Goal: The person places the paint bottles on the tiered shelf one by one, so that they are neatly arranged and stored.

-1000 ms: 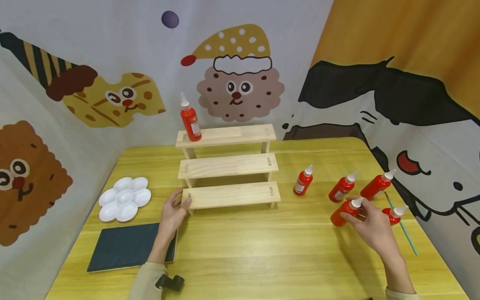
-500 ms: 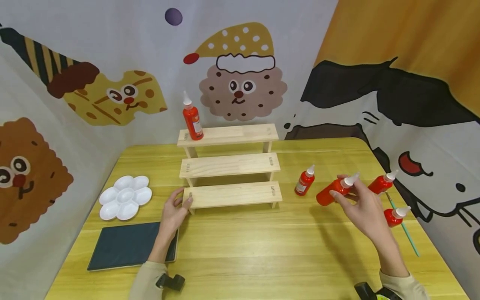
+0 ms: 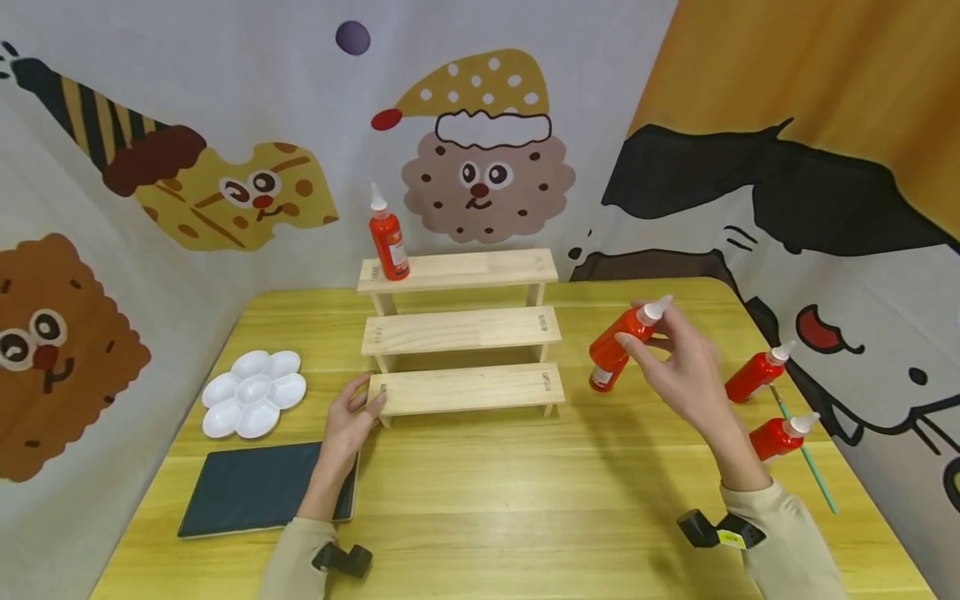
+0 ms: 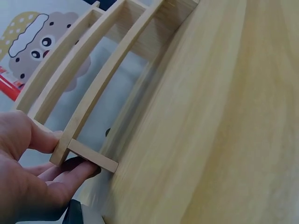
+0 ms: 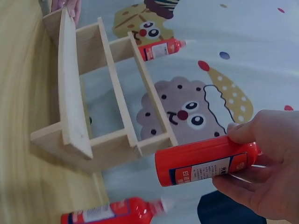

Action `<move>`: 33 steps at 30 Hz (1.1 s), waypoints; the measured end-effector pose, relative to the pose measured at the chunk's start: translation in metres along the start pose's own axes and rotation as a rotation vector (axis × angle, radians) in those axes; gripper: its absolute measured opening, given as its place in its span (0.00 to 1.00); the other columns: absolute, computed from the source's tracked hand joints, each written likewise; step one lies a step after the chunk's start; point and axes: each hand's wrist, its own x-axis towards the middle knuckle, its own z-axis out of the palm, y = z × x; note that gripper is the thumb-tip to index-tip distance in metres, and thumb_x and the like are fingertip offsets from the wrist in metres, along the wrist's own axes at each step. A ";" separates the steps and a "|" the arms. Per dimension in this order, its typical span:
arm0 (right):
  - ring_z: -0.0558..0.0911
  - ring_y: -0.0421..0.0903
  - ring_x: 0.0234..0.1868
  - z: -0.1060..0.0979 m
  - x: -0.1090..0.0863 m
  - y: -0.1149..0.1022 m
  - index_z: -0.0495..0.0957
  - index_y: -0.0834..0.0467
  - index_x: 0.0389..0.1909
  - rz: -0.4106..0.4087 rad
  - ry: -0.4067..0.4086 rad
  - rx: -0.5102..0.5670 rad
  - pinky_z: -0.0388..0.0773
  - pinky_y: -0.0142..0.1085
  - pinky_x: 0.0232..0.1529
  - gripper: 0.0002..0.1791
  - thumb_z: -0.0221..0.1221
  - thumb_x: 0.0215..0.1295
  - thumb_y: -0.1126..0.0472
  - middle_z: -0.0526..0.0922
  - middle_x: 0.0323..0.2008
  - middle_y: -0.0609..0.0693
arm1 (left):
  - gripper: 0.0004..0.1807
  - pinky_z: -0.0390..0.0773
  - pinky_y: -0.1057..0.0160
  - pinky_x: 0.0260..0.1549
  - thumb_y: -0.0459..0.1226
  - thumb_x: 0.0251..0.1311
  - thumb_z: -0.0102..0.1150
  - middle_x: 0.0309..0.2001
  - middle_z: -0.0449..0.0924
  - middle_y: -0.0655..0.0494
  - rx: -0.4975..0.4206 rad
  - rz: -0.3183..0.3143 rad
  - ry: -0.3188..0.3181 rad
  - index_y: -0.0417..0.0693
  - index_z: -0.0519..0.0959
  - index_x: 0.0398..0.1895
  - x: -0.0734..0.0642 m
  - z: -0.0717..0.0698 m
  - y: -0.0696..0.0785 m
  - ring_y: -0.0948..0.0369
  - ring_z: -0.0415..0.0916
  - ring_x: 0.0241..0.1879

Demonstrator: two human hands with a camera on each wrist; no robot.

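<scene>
My right hand point(image 3: 686, 362) holds a red paint bottle point(image 3: 621, 335) with a white nozzle, tilted and raised above the table. In the head view it partly covers another red bottle point(image 3: 602, 380) standing right of the wooden shelf. My left hand point(image 3: 351, 421) grips the left end of the lowest step of the three-step wooden shelf point(image 3: 465, 389); in the left wrist view the thumb point(image 4: 44, 140) lies on top and the fingers are underneath. One red bottle point(image 3: 391, 248) stands at the left end of the top step.
Two more red bottles, one farther back point(image 3: 753, 377) and one nearer point(image 3: 777, 438), stand at the right beside a thin green paintbrush point(image 3: 819, 479). A white flower-shaped palette point(image 3: 255, 392) and a dark flat board point(image 3: 251, 492) lie at the left. A printed cloth hangs behind the table.
My right hand has lifted the red paint bottle from the right-hand group and carried it left, toward the shelf. The left hand stays on the lowest step.
</scene>
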 end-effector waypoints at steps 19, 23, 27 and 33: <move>0.84 0.54 0.53 0.043 0.082 -0.037 0.71 0.65 0.60 0.060 -0.069 0.153 0.82 0.49 0.56 0.26 0.68 0.67 0.59 0.84 0.55 0.60 | 0.31 0.79 0.74 0.42 0.33 0.73 0.56 0.69 0.70 0.32 -0.029 0.010 0.003 0.43 0.62 0.77 -0.001 0.001 0.001 0.45 0.77 0.62; 0.84 0.53 0.52 0.062 0.108 -0.049 0.72 0.65 0.60 0.042 -0.091 0.185 0.82 0.46 0.55 0.25 0.68 0.66 0.60 0.84 0.54 0.60 | 0.31 0.79 0.74 0.42 0.34 0.72 0.57 0.68 0.70 0.31 -0.027 0.009 0.008 0.42 0.63 0.77 -0.003 0.002 0.001 0.43 0.76 0.62; 0.82 0.53 0.53 0.083 0.132 -0.061 0.72 0.64 0.59 0.031 -0.132 0.228 0.81 0.46 0.56 0.24 0.67 0.66 0.61 0.83 0.54 0.60 | 0.32 0.78 0.74 0.42 0.35 0.72 0.57 0.69 0.70 0.31 -0.027 0.009 0.004 0.43 0.62 0.77 -0.002 0.001 0.002 0.44 0.76 0.63; 0.84 0.53 0.51 0.116 0.159 -0.076 0.72 0.62 0.60 0.014 -0.197 0.218 0.81 0.43 0.56 0.24 0.67 0.68 0.60 0.83 0.55 0.59 | 0.32 0.79 0.74 0.43 0.35 0.72 0.57 0.68 0.70 0.31 -0.029 0.009 0.010 0.42 0.63 0.77 0.000 0.002 0.003 0.46 0.77 0.61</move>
